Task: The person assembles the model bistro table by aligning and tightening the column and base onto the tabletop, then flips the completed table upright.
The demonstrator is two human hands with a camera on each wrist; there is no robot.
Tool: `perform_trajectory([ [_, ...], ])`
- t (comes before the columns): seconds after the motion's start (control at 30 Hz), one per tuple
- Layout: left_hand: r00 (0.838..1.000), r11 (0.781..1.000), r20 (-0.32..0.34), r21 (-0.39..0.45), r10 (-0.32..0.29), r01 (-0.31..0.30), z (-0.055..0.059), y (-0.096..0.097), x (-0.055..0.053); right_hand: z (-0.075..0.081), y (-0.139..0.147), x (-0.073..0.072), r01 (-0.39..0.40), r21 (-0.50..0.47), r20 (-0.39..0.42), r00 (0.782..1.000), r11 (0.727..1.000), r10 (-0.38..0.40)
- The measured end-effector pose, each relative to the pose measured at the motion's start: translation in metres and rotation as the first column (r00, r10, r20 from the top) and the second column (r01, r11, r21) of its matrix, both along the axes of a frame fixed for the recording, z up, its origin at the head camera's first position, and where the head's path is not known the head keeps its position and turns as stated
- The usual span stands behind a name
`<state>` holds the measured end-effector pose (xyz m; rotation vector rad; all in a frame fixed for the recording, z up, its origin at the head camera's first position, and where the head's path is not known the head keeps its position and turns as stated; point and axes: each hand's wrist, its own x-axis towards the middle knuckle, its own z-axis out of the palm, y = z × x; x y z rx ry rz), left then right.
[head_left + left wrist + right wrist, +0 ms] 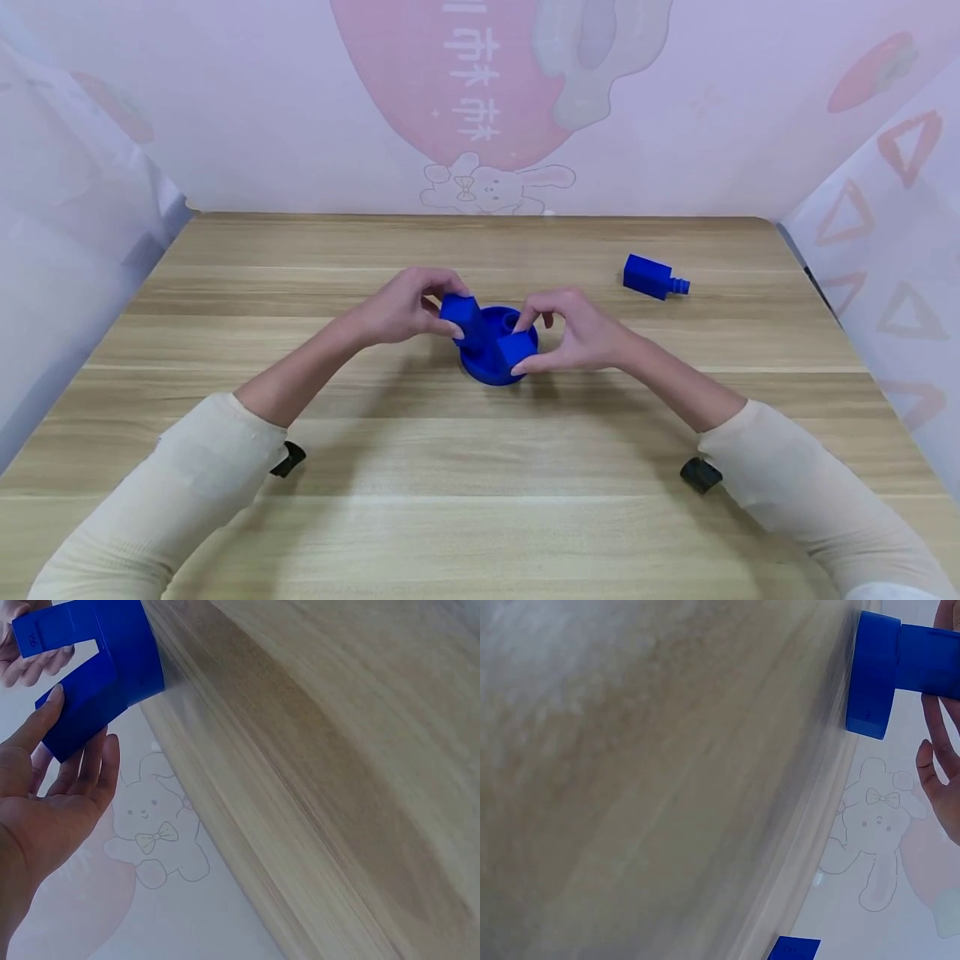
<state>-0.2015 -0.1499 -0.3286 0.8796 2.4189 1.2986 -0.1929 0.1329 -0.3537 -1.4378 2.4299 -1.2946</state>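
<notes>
Wood-grain tabletop (pixel 495 533) spread beneath my hands in the head view, a round blue base (pixel 491 379) between them. My left hand (pixel 405 307) pinched a tall blue rectangular block (pixel 459 310) on it, my right hand (pixel 581 333) a second blue square-ended block (pixel 516 348). Beyond my right hand lay a blue block with a ridged stud (pixel 648 277). Left wrist view: my thumb pressed the tall block's face. Right wrist view: the base showed side-on.

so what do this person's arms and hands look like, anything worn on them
The left sleeve and right sleeve are cream and wrinkled, ending partway down the forearms. The left hand and right hand are bare, without gloves. A small black piece shows beside each sleeve; whether it is attached is hidden.
</notes>
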Motion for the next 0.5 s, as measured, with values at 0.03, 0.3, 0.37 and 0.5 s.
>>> perform_trajectory([
  [0.03, 1.0, 1.0, 0.002, 0.004, -0.007, 0.007, -0.0002, -0.0002, -0.0009, 0.0, 0.0001, -0.0002, 0.002, -0.001, 0.002, 1.0, 1.0, -0.002],
  [0.3, 0.999, 0.999, 0.023, 0.017, -0.034, 0.034, -0.0002, -0.0002, -0.0039, -0.0004, 0.0003, -0.0006, 0.025, 0.002, 0.018, 1.0, 1.0, -0.025],
  [0.37, 0.999, 0.999, 0.025, 0.015, -0.036, 0.035, -0.0004, 0.0001, -0.0041, -0.0007, 0.0, -0.0007, 0.027, 0.003, 0.022, 0.999, 1.0, -0.027],
  [0.5, 0.999, 0.999, 0.026, 0.018, -0.04, 0.04, -0.0018, 0.0004, -0.005, -0.0014, -0.0001, -0.0007, 0.026, 0.002, 0.023, 0.999, 1.0, -0.026],
])
